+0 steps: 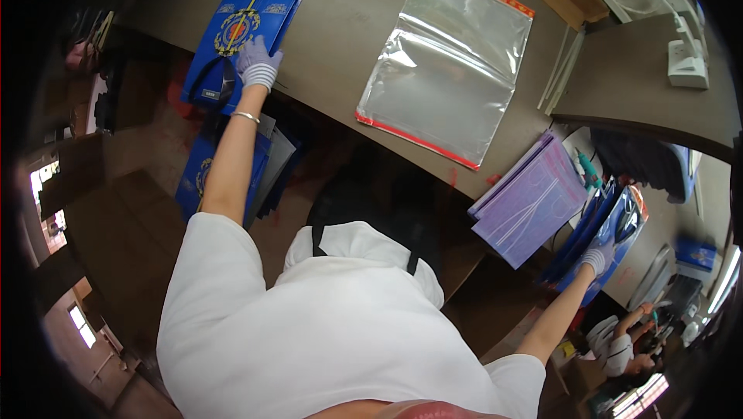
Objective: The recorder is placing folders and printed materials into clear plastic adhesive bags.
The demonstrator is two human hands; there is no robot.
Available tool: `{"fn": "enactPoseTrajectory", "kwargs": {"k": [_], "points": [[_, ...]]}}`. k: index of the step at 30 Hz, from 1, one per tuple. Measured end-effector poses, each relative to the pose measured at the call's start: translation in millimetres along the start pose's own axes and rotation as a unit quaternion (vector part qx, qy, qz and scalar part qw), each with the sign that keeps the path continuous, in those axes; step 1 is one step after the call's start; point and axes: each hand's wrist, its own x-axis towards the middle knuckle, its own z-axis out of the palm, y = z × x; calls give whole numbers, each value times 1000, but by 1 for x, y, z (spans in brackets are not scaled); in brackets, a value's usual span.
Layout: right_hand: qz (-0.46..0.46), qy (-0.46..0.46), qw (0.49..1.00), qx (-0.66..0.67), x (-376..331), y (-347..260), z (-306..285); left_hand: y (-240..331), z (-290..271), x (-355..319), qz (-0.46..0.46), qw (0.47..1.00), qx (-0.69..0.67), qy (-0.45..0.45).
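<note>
My left hand (258, 63), in a pale glove with a striped cuff, lies on a flat blue bag (207, 55) with a yellow stripe and a round emblem. Its fingers are stretched out over the bag's face, and a dark strap loops below them. Far to the right, my right hand (597, 255), gloved alike, closes at the lower edge of a blue bag in clear plastic (625, 222). Its fingertips are small and partly lost in the glare. Between the hands, a large clear plastic sleeve (453, 63) with red edges lies flat on the table (333, 40).
More blue bags (203, 164) hang or stand below the table's left edge. Purple flat bags (534, 198) overhang its right front edge, near a teal glue-gun-like tool (590, 169). A white power strip (687, 63) sits on the raised shelf. Another person (615, 342) works at far right.
</note>
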Motion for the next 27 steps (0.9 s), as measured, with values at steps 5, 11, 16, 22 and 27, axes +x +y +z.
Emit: {"fn": "enactPoseTrajectory", "kwargs": {"k": [5, 11, 16, 22, 27], "points": [[-122, 63, 984, 117, -78, -54, -66, -44, 13, 37, 105, 978, 174, -51], [-211, -309, 662, 650, -176, -106, -45, -30, -171, 11, 332, 921, -26, 204], [-244, -474, 363, 764, -256, -138, -131, 11, -267, -77, 595, 726, -275, 207], [-106, -182, 594, 776, -298, -72, -163, 107, -138, -142, 694, 555, -448, 99], [-109, 44, 797, 593, -349, -49, -95, 168, 12, -124, 650, 717, -203, -149]]}}
